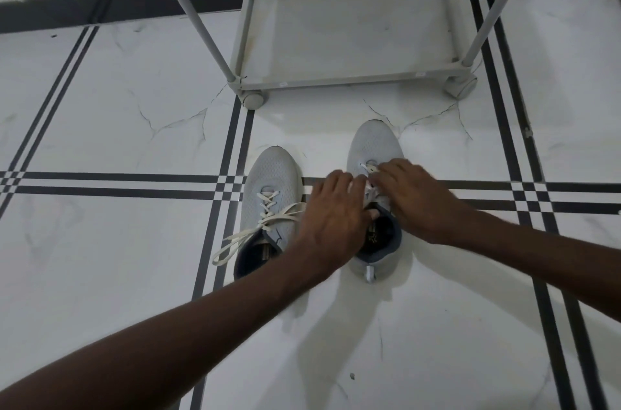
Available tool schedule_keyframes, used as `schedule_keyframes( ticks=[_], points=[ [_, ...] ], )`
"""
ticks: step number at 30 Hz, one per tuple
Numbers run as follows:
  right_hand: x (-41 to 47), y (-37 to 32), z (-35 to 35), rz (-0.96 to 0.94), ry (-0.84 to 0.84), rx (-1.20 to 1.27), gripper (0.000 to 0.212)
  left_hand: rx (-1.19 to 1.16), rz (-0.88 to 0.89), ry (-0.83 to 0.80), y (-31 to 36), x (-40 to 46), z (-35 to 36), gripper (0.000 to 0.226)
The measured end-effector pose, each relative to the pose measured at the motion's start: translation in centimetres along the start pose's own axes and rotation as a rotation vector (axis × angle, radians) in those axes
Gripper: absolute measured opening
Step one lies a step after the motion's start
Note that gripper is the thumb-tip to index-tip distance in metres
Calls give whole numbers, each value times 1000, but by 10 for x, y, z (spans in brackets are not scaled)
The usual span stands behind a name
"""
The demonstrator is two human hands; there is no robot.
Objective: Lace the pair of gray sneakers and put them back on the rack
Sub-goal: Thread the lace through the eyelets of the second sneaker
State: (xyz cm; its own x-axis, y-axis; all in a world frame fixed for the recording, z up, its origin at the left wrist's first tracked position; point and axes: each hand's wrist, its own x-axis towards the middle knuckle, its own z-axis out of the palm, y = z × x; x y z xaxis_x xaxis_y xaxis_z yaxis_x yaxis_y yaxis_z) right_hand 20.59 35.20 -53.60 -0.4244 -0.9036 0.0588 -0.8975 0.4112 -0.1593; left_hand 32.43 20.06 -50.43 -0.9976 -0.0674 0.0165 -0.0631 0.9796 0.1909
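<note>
Two gray sneakers stand toes-forward on the tiled floor (100, 107), just short of the rack (342, 36), whose bottom shelf is bare. By size after the rack: the left sneaker (272, 181), laced, ends loose; the right sneaker (374, 144), lacing apparently underway. The left hand (331, 208) and right hand (415, 196) pinch its white lace (369, 189), fingers closed. Next, probably: thread upper eyelets evenly.

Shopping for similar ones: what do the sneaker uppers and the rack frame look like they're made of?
Left sneaker upper: matte gray knit or mesh fabric, judging by the fine perforated dots. Rack frame: smooth pale gray tubes, probably painted metal, though plastic can't be excluded; corner joints look moulded.
</note>
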Motion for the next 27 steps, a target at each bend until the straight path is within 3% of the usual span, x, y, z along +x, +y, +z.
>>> schedule_keyframes(
  ticks=[4, 8, 13, 17, 21, 25, 27],
  points=[
    [6, 4, 4, -77, -65, 46, 24, 71, -39, -183, 9, 7, 5, 31],
    [2, -3, -2, 80, -138, 315, 38, -1, -110, -154, 12, -1, 6, 39],
    [1, 2, -8, 7, -193, 47, 28, 140, -123, -146, 7, -4, 5, 22],
    [3, 10, -9, -30, -203, -31, 8, 38, -158, -220, 12, -5, 1, 24],
    [12, 14, -4, -32, -162, -46, 8, -96, -234, -212, 10, -1, 10, 35],
    [12, 8, -2, -50, -158, -44, 10, -77, -236, -213, 4, -8, 10, 32],
    [8, 4, 2, -36, -177, -60, 22, -40, -192, -210, -2, -11, 3, 34]
  ],
)
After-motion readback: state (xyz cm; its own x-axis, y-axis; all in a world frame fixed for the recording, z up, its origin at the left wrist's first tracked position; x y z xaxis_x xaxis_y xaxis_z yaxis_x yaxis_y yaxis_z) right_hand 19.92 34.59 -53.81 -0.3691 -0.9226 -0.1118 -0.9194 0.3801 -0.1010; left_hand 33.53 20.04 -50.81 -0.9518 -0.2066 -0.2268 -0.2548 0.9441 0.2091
